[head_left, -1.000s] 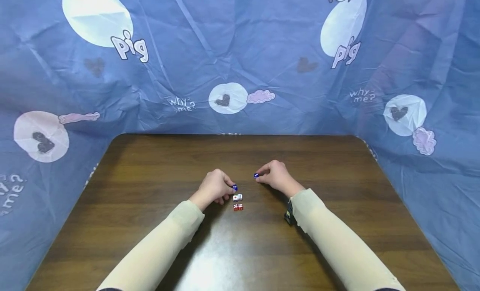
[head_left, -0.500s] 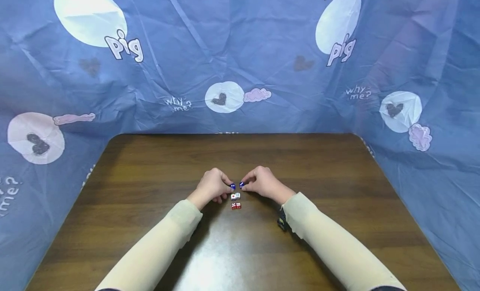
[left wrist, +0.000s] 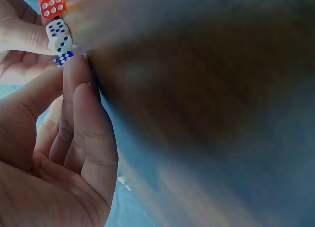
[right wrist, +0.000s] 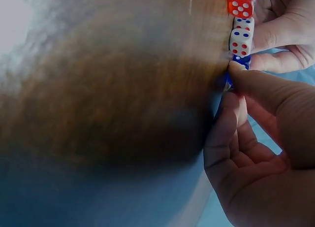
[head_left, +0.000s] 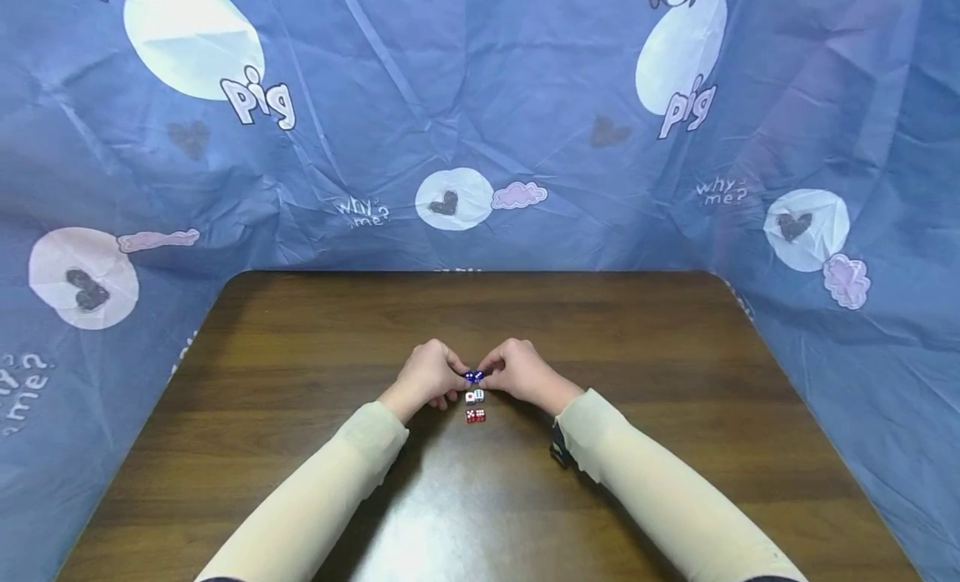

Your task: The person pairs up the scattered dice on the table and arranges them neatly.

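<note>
My left hand [head_left: 429,373] pinches a blue die [head_left: 468,377] between thumb and fingertips. From the other side, my right hand [head_left: 519,370] pinches a second blue die [head_left: 478,376], and the two dice sit side by side. Just nearer to me stand two white dice [head_left: 475,396] in a pair, and nearer still a pair of red dice [head_left: 476,416]. In the left wrist view a blue die [left wrist: 64,58] shows at the fingertips, beside a white die [left wrist: 59,36]. The right wrist view has the blue die [right wrist: 229,80] mostly covered by thumb and fingers.
The dark wooden table [head_left: 637,482] reaches out on all sides of the dice. Behind it and at both sides hangs a blue printed cloth [head_left: 525,107]. A black strap-like device [head_left: 558,445] is at the right wrist.
My right hand has come left and a little toward me with its blue die, bringing it up against the other blue die. The left hand has stayed nearly in place.
</note>
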A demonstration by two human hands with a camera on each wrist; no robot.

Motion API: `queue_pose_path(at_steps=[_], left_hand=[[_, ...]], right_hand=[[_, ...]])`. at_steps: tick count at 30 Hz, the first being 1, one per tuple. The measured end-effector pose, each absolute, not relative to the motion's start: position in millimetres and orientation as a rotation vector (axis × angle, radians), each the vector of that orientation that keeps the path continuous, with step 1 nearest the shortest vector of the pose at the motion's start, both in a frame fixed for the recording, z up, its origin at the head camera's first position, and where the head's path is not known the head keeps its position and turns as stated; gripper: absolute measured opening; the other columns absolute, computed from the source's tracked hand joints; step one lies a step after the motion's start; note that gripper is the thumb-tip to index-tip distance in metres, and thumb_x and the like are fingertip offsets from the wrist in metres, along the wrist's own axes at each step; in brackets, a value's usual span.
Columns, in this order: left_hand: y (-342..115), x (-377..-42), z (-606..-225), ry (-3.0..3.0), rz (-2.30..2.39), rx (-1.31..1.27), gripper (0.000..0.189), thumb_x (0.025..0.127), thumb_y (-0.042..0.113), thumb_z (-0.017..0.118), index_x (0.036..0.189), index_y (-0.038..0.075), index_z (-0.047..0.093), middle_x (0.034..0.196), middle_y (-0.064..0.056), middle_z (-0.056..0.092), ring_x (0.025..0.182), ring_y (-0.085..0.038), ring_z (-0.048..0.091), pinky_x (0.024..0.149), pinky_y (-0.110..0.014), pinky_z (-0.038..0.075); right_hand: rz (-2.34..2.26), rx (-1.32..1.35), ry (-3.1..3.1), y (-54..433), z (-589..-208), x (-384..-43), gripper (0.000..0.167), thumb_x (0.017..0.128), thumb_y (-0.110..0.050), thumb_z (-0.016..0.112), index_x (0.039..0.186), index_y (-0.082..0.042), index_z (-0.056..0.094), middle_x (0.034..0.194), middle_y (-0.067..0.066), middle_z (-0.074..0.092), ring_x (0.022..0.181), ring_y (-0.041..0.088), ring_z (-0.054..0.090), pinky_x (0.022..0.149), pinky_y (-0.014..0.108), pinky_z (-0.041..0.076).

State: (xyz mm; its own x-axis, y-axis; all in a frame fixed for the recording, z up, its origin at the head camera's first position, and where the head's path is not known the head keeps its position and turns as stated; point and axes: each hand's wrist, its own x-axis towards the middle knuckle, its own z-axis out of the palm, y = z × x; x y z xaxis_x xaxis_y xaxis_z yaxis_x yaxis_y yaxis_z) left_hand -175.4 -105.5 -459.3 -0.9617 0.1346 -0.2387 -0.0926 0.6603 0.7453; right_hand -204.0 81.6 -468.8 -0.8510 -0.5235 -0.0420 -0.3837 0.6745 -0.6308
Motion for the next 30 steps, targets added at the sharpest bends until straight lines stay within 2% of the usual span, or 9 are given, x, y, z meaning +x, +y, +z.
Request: queue_pose_path(at_steps=[15, 22, 30], left_hand=[[-103, -177, -457, 2.611, 1.173, 0.027, 0.010, 0.080, 0.006, 0.087, 0.087, 0.010, 0.080, 0.055, -0.009, 0.066, 0.043, -0.023, 0.064, 0.040, -0.033, 0.053], [-96, -178, -455, 2.574, 1.179, 0.097, 0.013, 0.081, 0.005, 0.086, 0.092, 0.009, 0.081, 0.057, -0.010, 0.067, 0.046, -0.024, 0.066, 0.043, -0.034, 0.055], [-102, -178, -451, 2.587, 1.169, 0.074, 0.013, 0.082, 0.005, 0.085, 0.093, 0.008, 0.081, 0.058, -0.010, 0.067, 0.047, -0.026, 0.067, 0.044, -0.035, 0.055]], right_hand=[[-0.953, -0.735, 2.649, 83, -466, -204, 0.013, 0.084, -0.014, 0.086, 0.095, -0.011, 0.081, 0.066, -0.008, 0.064, 0.060, 0.006, 0.054, 0.058, 0.024, 0.044], [-0.962, -0.617, 2.648, 93, -469, -202, 0.013, 0.085, -0.014, 0.086, 0.097, -0.013, 0.080, 0.067, -0.007, 0.064, 0.061, 0.008, 0.055, 0.057, 0.026, 0.045], [-0.995, -0.678, 2.634, 88, -467, -205, 0.013, 0.084, -0.014, 0.086, 0.096, -0.012, 0.081, 0.067, -0.007, 0.065, 0.060, 0.008, 0.057, 0.056, 0.024, 0.046]])
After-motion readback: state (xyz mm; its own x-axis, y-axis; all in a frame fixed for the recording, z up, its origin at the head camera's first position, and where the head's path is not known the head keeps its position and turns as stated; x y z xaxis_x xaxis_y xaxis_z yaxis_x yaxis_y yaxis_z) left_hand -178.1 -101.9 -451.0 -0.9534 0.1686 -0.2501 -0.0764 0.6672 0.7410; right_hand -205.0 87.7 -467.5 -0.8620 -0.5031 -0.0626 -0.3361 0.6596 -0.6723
